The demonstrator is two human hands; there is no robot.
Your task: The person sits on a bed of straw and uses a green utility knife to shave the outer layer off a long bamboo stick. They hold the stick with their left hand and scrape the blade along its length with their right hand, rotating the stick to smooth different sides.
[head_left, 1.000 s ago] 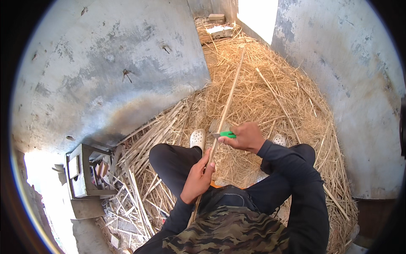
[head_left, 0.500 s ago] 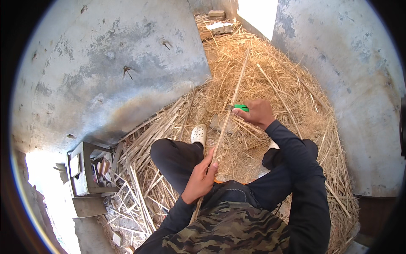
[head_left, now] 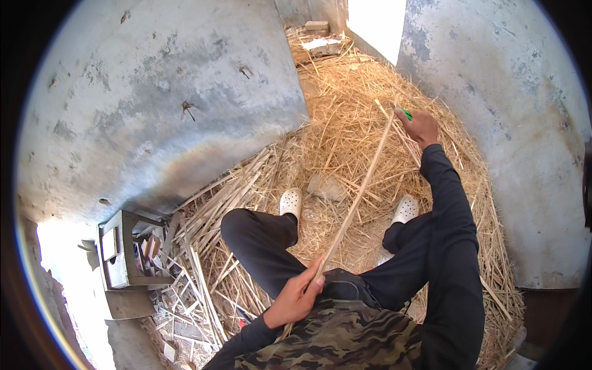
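Observation:
A long, pale split-bamboo strip [head_left: 359, 196] slants from my lap up to the far right. My left hand [head_left: 298, 298] is closed around its near part, just in front of the camouflage cloth on my lap. Out at the strip's far end, my right hand [head_left: 422, 127] grips a green-handled knife [head_left: 406, 114]; its short dark tip touches or lies right beside the strip. Most of the knife's handle is hidden in my fist. The strip's near end passes under my left wrist.
Shavings [head_left: 345, 111] cover the floor between two grey walls. Piled strips [head_left: 228, 197] lie at the left, near a small wooden box-like cabinet [head_left: 117, 259] with odds and ends inside. A flat stone [head_left: 327, 187] sits between my white clogs [head_left: 290, 202]. Bricks [head_left: 317, 27] stand at the back.
My right hand has slid the knife away along the strip to its far end. My left hand has drawn slightly nearer, and the strip has swung to the right.

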